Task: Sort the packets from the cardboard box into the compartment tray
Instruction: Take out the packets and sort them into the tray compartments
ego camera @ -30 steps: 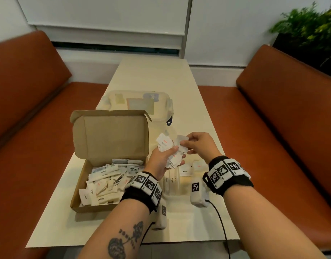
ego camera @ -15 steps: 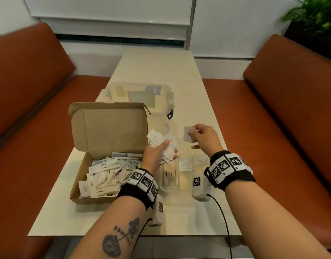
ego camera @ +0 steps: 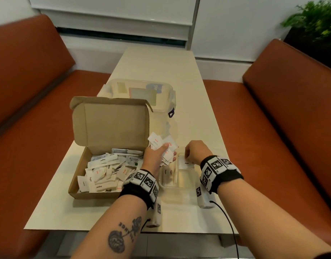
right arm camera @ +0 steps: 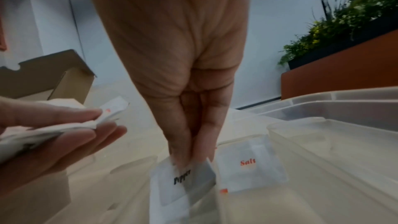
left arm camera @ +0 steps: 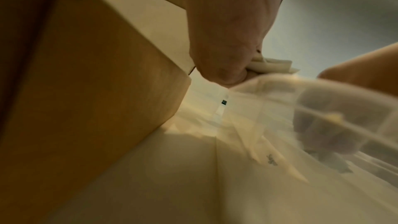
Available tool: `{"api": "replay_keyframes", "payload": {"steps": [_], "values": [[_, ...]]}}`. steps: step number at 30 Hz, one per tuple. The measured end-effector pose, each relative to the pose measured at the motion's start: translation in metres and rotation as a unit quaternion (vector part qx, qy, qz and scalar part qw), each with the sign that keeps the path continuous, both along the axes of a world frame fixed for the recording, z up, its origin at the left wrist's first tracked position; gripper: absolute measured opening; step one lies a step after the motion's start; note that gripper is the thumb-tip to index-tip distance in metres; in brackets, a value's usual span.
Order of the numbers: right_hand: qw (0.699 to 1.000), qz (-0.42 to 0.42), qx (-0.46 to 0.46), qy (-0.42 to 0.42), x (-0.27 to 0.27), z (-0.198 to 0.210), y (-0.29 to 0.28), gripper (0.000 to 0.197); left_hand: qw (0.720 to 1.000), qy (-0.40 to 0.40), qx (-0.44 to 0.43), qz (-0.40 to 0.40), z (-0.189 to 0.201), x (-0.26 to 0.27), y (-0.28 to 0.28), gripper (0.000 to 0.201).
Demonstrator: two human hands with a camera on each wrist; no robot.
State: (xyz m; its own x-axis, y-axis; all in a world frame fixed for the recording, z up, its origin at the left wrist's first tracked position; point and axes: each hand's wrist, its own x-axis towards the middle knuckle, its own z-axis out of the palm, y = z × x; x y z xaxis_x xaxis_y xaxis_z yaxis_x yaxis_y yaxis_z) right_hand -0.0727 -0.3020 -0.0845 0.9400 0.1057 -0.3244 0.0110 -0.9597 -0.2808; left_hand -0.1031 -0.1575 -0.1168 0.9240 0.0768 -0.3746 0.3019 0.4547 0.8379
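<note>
Right hand (right arm camera: 172, 67) has come down from where it was lifted half a second ago and now pinches a pepper packet (right arm camera: 183, 181) between thumb and fingertips, the packet's lower end inside a tray (right arm camera: 323, 168) compartment. Just right of it, in the next compartment, a salt packet (right arm camera: 249, 164) leans upright. Left hand (ego camera: 157, 156), close beside the right as before, grips a fanned bunch of packets (ego camera: 161, 144) over the tray's far left corner; the bunch sits a little lower than earlier. Left of that hand stands the box (ego camera: 97, 165), its lid up, with loose packets heaped inside, unchanged. Beyond both hands a clear lidded tub (ego camera: 142, 94) sits on the table (ego camera: 161, 68), half hidden behind the box lid. Orange benches (ego camera: 273, 128) flank the table, with a plant (ego camera: 314, 21) at the far right.
</note>
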Motion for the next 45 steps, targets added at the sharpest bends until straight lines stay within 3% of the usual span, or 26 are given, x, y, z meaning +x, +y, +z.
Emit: {"api": "replay_keyframes", "payload": {"steps": [5,10,24,30,33,37,40,45], "values": [[0.998,0.018,-0.067,-0.012,0.004,-0.001,0.006,0.018,1.000,-0.001,0.025,0.009,0.004,-0.002,-0.001,0.021],[0.996,0.029,-0.084,0.011,0.005,0.000,0.009,0.021,1.000,0.001,0.007,-0.005,0.002,-0.002,-0.001,0.004],[0.996,0.043,-0.071,0.019,0.007,-0.001,0.010,0.023,0.999,-0.002,0.032,-0.023,0.001,0.000,0.000,0.006],[0.987,-0.047,0.126,-0.085,0.007,0.002,0.007,0.026,0.997,0.012,0.074,-0.028,-0.001,0.002,0.001,0.019],[0.962,-0.093,0.243,-0.080,0.005,0.007,0.009,0.026,0.992,0.005,0.113,-0.051,0.000,0.004,0.002,0.026],[0.943,-0.086,0.318,-0.054,0.003,0.013,0.009,0.022,0.990,-0.006,0.123,-0.073,0.003,0.005,0.003,0.033],[0.912,-0.127,0.385,-0.055,0.001,0.017,0.005,0.009,0.992,-0.013,0.093,-0.080,0.009,0.003,0.001,0.034],[0.854,-0.180,0.485,-0.044,-0.006,0.019,-0.004,0.010,0.994,-0.016,0.058,-0.092,0.016,0.004,-0.006,0.028]]}}
